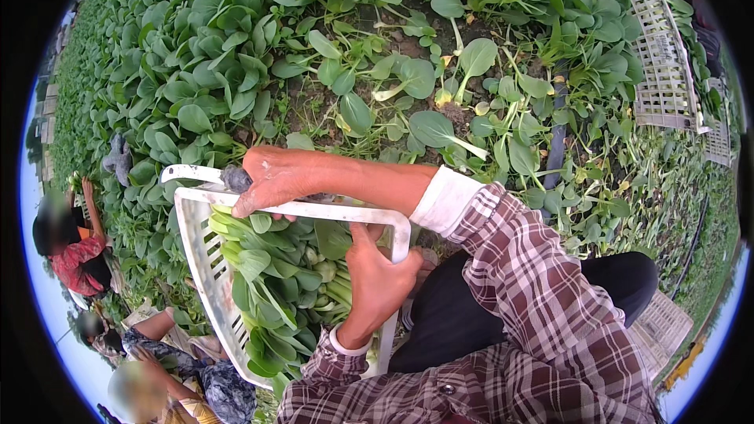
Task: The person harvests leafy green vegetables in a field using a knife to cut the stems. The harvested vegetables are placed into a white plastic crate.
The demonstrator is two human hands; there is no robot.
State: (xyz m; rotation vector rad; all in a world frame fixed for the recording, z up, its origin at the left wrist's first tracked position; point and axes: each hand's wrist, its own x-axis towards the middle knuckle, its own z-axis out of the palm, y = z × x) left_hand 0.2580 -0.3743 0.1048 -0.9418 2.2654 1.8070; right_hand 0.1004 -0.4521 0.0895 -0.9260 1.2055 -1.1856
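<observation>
A white slatted plastic crate [197, 259] stands tilted in front of me, holding bok choy [283, 277] with green leaves and pale stems. My right hand [274, 179] reaches across to the crate's far rim. Its thumb lies over the rim and fingertips show below it. At the crate's corner close to my knee, my left hand [383, 277] grips the rim, thumb on the inner side. Some of its fingers are hidden. Beside my right hand is a dark grey fuzzy lump [237, 179], and a curved white plastic piece [191, 173] sticks out past the rim.
Dense standing bok choy [200, 47] grows ahead and left. Loose plants [436, 129] lie on the soil beyond the crate, beside a dark hose [555, 147]. Another filled crate [665, 59] stands at right. People [76, 259] crouch at left. A grey cloth-like thing [118, 159] rests on leaves.
</observation>
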